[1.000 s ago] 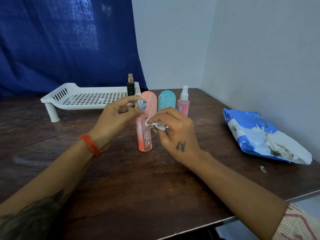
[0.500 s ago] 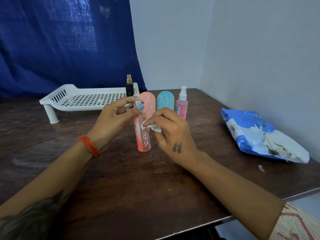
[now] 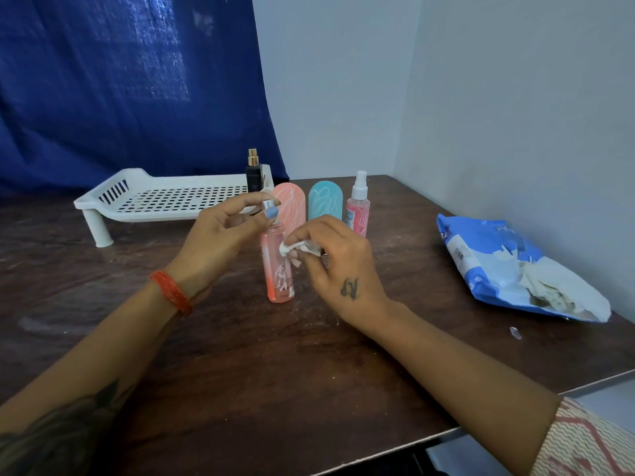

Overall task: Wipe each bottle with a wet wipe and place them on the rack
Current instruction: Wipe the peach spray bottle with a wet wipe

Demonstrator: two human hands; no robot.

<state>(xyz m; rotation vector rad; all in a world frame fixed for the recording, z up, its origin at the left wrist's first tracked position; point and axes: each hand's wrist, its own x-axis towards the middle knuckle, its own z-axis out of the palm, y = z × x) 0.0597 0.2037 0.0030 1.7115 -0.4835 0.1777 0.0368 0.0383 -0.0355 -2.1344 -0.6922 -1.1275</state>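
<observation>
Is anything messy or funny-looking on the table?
Yes. The blue wet-wipe packet by the wall gapes open, with crumpled white wipes bulging out. A tiny pale scrap lies loose on the dark wooden table beside it. The bottles all stand upright, nothing spilled.

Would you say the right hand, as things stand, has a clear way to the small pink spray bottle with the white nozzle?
Probably yes. The small pink spray bottle stands just beyond the right hand with nothing between them, but that hand holds the wet wipe, so its grip is taken.
</observation>
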